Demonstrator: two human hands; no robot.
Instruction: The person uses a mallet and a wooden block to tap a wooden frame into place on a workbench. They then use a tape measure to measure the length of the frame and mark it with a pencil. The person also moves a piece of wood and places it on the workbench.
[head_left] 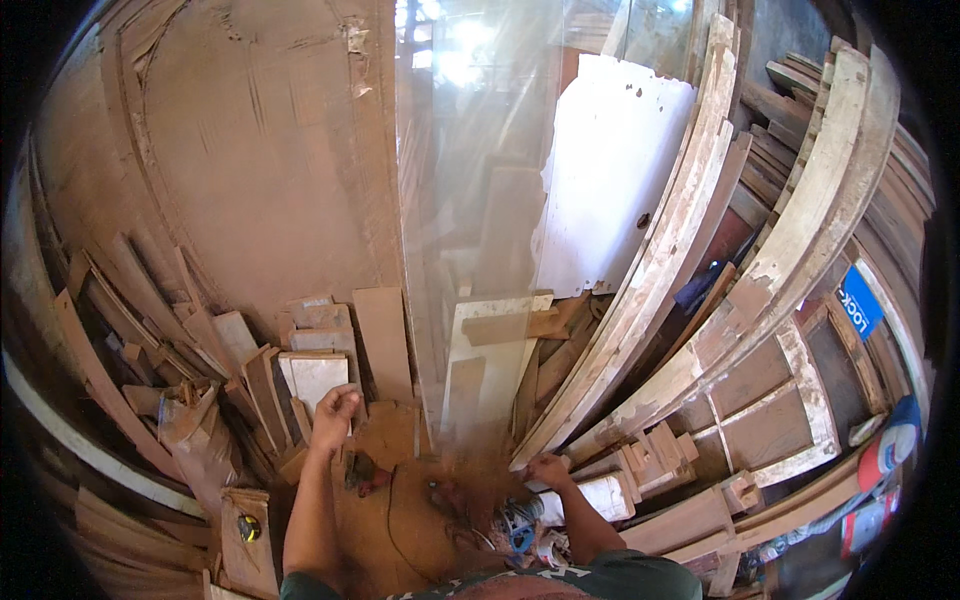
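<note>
My left hand [338,405] is raised with its fingers curled closed, in front of a small white-faced board [315,375]. Whether it touches that board or pinches something thin, I cannot make out. Lower and to the right, my right hand [548,470] has bent fingers close to the foot of a long, worn white plank [650,260]; what they grip is hidden. Between and beyond my hands stands a tall, clear, dusty sheet [450,250], with boards showing through it. A white cylindrical container [598,499] lies beside my right wrist.
Upright wood offcuts [380,340] crowd the left and back. A large brown panel [250,150] leans behind them. A yellow-and-black tape measure [249,527] rests on a board. A power tool [368,475] and its cord lie on the floor. Old frames [800,400] lean at right.
</note>
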